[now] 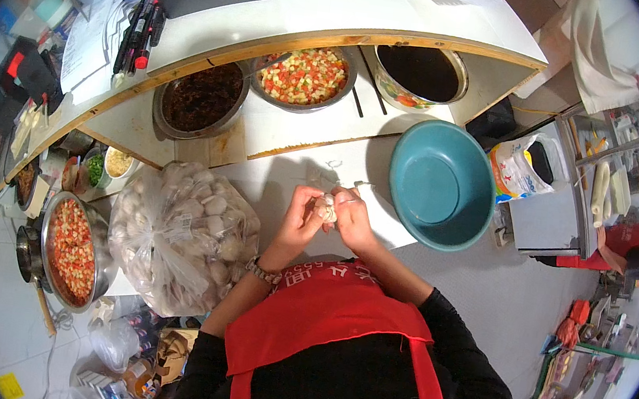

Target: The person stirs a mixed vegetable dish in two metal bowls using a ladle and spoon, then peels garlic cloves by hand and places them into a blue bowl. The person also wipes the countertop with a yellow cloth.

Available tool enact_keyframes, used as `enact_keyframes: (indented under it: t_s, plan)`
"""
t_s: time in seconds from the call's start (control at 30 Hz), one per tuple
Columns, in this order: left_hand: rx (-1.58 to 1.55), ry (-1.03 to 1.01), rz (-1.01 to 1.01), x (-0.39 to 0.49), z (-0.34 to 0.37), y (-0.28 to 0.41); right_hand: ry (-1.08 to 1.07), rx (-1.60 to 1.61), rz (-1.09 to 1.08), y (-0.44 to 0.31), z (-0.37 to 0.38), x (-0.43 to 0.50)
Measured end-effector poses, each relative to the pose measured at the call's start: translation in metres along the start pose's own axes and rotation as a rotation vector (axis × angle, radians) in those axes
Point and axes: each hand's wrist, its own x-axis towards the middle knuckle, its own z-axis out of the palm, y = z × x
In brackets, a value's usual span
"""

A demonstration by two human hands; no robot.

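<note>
A garlic bulb point(328, 208) is held between my two hands in front of my red apron. My left hand point(304, 214) grips it from the left, a watch on that wrist. The fingers of my right hand point(351, 215) close on its other side. Papery bits of garlic skin point(332, 168) lie on the white table beyond my fingers. To the left stands a large clear plastic bag point(183, 236) full of garlic bulbs. A teal plastic basin point(441, 184), with nothing in it, is to the right of my hands.
Under the shelf point(316, 30) stand a bowl of dark sauce point(203, 95), a bowl of diced vegetables point(304, 78) and an enamel pot of dark liquid point(421, 74). Another steel bowl of diced vegetables point(74, 247) is at far left. A co-worker point(619, 245) is at far right.
</note>
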Motion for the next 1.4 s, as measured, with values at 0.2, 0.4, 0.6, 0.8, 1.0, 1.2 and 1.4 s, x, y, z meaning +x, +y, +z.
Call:
enact_keyframes:
  t_s: [0.2, 0.4, 0.6, 0.8, 1.0, 1.2, 1.4]
  plan:
    - [-0.193, -0.005, -0.014, 0.0, 0.005, 0.011, -0.065, 0.08, 0.091, 0.005, -0.006, 0.001]
    - [-0.377, -0.059, -0.039, 0.004, -0.014, 0.016, 0.051, -0.872, -0.172, 0.041, -0.028, 0.019]
    - [-0.34, 0.072, -0.169, 0.003, -0.02, 0.0, 0.111, -1.267, -0.308, 0.049, -0.017, 0.018]
    - [-0.193, 0.272, -0.319, 0.003, -0.015, -0.005, 0.14, -1.183, -0.223, 0.026, -0.023, 0.017]
    - [0.036, 0.233, -0.195, 0.005, -0.016, -0.016, 0.018, -0.931, -0.12, 0.027, -0.026, 0.016]
    - [0.336, 0.267, 0.053, 0.02, -0.01, -0.016, -0.149, -0.176, -0.053, 0.013, -0.01, 0.009]
    - [0.47, 0.441, 0.05, 0.02, 0.005, -0.003, -0.152, 0.233, -0.031, 0.007, -0.002, 0.008]
